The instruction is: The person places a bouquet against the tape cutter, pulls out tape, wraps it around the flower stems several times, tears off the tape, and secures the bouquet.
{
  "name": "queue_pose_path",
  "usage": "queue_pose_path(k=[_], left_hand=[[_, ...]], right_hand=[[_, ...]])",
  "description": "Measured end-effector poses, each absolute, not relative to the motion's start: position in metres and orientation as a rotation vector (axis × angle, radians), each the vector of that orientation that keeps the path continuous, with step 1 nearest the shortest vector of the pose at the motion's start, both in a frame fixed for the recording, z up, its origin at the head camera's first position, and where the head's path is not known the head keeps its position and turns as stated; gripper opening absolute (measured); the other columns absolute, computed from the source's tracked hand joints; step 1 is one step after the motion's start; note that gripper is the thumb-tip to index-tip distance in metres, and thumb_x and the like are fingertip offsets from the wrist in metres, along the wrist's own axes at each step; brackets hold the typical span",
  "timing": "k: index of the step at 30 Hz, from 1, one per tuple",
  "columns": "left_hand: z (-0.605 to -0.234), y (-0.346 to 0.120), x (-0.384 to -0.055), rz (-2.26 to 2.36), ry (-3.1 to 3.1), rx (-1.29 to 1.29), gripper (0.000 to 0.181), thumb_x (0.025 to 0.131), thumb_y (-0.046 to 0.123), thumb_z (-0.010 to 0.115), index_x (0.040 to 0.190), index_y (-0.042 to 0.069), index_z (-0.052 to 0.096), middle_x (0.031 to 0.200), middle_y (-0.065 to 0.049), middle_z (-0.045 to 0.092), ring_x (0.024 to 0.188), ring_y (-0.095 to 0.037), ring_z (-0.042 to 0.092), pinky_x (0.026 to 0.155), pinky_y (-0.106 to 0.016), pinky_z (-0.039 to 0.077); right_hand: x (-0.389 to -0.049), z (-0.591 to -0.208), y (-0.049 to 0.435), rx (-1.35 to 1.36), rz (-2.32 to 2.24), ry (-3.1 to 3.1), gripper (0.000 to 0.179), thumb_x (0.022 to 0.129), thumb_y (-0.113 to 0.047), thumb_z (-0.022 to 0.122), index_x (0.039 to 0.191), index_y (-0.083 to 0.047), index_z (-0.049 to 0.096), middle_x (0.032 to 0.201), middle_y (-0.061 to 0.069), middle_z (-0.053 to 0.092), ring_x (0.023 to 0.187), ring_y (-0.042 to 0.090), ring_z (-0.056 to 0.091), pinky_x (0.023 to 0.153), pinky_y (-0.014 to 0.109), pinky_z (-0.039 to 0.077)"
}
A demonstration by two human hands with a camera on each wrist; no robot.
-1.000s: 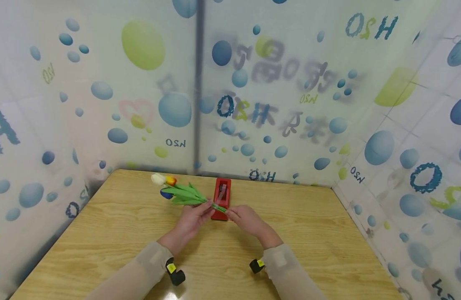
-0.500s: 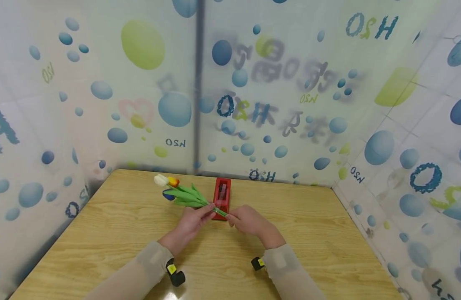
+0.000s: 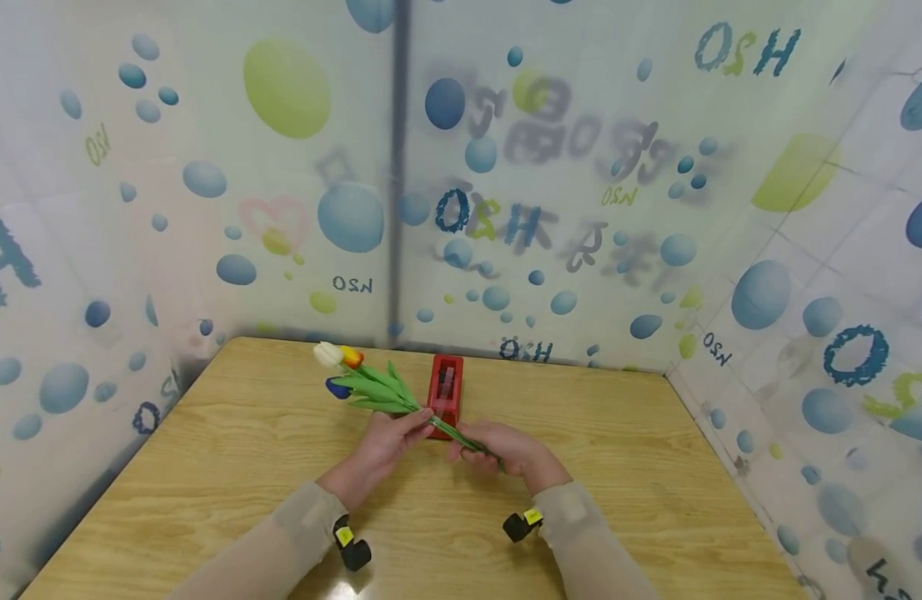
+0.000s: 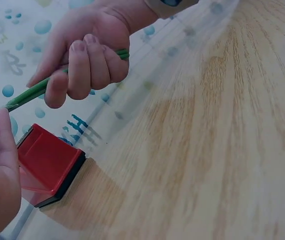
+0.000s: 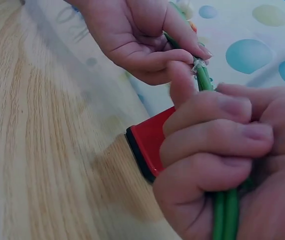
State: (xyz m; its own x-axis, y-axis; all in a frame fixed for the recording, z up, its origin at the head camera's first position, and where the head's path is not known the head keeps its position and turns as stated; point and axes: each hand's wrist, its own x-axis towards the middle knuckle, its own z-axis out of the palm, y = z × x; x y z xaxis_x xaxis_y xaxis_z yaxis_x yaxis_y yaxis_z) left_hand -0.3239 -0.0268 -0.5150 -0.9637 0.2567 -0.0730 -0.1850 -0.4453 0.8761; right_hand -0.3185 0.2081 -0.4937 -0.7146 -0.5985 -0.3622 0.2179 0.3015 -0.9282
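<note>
A bunch of tulips point(image 3: 374, 387), with white, orange-yellow and blue heads, slants over the table with its heads to the left. My left hand point(image 3: 382, 446) pinches the green stems below the leaves. In the right wrist view, a crinkled band of clear tape point(image 5: 198, 65) wraps the stems at the left fingertips. My right hand point(image 3: 509, 446) has its fingers curled round the lower stems point(image 5: 225, 215), whose ends stick out past the palm. Just behind the hands stands a red tape dispenser point(image 3: 446, 385), its front end partly covered by the stems and the left hand.
The wooden table point(image 3: 618, 467) reaches back to a wall curtain point(image 3: 581, 275) printed with bubbles and letters. Black wrist cameras point(image 3: 352, 550) are strapped at both sleeves. The dispenser's serrated cutter point(image 4: 25, 136) is at its near end.
The right hand has gone from pinching at the stems' lower part to curling its fingers round them, and the stem ends now show beyond it. The tulip heads have shifted slightly right.
</note>
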Motion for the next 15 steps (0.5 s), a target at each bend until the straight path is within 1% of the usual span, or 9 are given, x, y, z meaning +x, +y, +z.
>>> queue_pose_path(k=[3,5,6,8,11,13,15], left_hand=[[-0.5141,-0.0266,-0.3245,2.47,1.475,0.081,0.01,0.103,-0.001,0.065,0.11,0.005,0.063,0.096,0.0,0.072,0.086,-0.01,0.073,0.08,-0.019,0.065],[-0.5142,-0.0266,-0.3249,2.47,1.464,0.073,0.01,0.103,-0.002,0.065,0.11,0.006,0.063,0.096,0.0,0.072,0.086,-0.01,0.073,0.081,-0.02,0.065],[-0.5142,-0.0265,-0.3249,2.474,1.454,0.069,0.011,0.103,-0.003,0.064,0.108,0.008,0.063,0.096,0.0,0.072,0.086,-0.01,0.073,0.081,-0.02,0.065],[-0.5141,-0.0267,-0.3247,2.479,1.437,0.079,0.013,0.104,-0.003,0.063,0.107,0.01,0.064,0.096,0.0,0.072,0.087,-0.01,0.073,0.082,-0.021,0.065],[-0.5133,-0.0271,-0.3237,2.5,1.39,0.086,0.016,0.104,-0.002,0.063,0.103,0.014,0.066,0.098,0.0,0.074,0.088,-0.01,0.075,0.085,-0.022,0.066],[-0.5128,-0.0269,-0.3232,2.521,1.353,0.076,0.015,0.104,-0.001,0.064,0.104,0.013,0.068,0.1,0.0,0.077,0.089,-0.01,0.076,0.087,-0.024,0.066],[-0.513,-0.0261,-0.3227,2.542,1.323,0.054,0.014,0.104,0.0,0.064,0.103,0.013,0.07,0.1,0.0,0.078,0.089,-0.01,0.077,0.088,-0.026,0.067]], right_hand=[[-0.3196,-0.4937,0.208,-0.336,-1.488,1.834,0.044,0.119,-0.033,0.031,0.091,-0.012,0.059,0.061,-0.01,0.035,0.049,0.004,0.026,0.046,0.021,0.024],[-0.3202,-0.4937,0.2075,-0.356,-1.462,1.889,0.041,0.118,-0.033,0.036,0.09,-0.011,0.056,0.064,-0.01,0.037,0.051,0.005,0.027,0.048,0.021,0.025],[-0.3204,-0.4935,0.2072,-0.384,-1.436,1.948,0.042,0.117,-0.034,0.039,0.089,-0.01,0.055,0.064,-0.009,0.038,0.052,0.006,0.028,0.05,0.021,0.026],[-0.3206,-0.4927,0.2067,-0.47,-1.365,2.096,0.045,0.116,-0.035,0.042,0.09,-0.001,0.056,0.065,-0.008,0.04,0.055,0.008,0.031,0.053,0.022,0.03],[-0.32,-0.4907,0.2059,-0.621,-1.201,2.364,0.053,0.116,-0.036,0.043,0.094,0.01,0.057,0.064,-0.007,0.041,0.058,0.01,0.035,0.058,0.023,0.035],[-0.3188,-0.4887,0.2052,-0.684,-1.115,2.485,0.055,0.116,-0.036,0.042,0.096,0.012,0.059,0.065,-0.006,0.042,0.059,0.011,0.036,0.059,0.023,0.036],[-0.3181,-0.4872,0.2049,-0.72,-1.044,2.573,0.055,0.116,-0.036,0.043,0.096,0.011,0.062,0.066,-0.006,0.042,0.06,0.011,0.037,0.059,0.023,0.036]])
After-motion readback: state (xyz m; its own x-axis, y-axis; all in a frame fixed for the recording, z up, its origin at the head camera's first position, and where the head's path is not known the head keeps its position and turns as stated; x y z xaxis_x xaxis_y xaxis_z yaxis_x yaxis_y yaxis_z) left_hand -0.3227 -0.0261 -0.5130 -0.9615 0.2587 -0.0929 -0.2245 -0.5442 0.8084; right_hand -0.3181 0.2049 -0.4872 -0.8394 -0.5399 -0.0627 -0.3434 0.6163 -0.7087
